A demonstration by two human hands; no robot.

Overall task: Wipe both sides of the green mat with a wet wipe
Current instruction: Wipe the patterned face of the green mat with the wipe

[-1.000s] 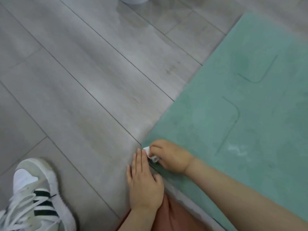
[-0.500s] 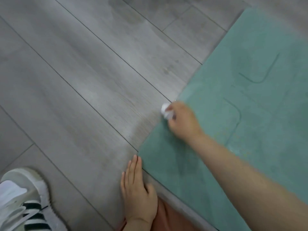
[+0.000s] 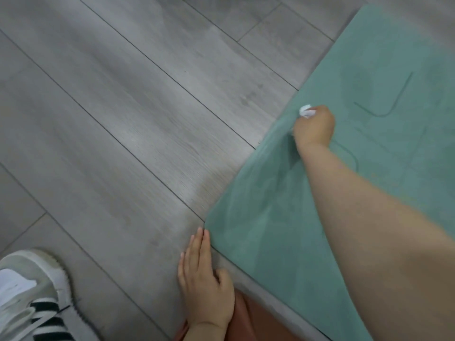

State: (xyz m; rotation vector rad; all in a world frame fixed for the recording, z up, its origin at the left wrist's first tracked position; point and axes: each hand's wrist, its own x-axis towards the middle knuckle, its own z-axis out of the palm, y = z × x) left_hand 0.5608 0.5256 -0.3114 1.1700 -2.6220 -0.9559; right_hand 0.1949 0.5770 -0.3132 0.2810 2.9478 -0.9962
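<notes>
From the left, a striped sneaker (image 3: 32, 299) sits on the grey plank floor (image 3: 123, 119); my left hand (image 3: 205, 281) lies flat on it, fingers straight, holding nothing, fingertips beside the green mat's (image 3: 270, 230) near corner. My right hand (image 3: 314, 126), curled round the balled wet wipe (image 3: 305, 111), has swept in the last second from that corner up along the mat's left edge. I judge the edge pass on this top face is under way, the underside still to do. No containers are in view.
</notes>
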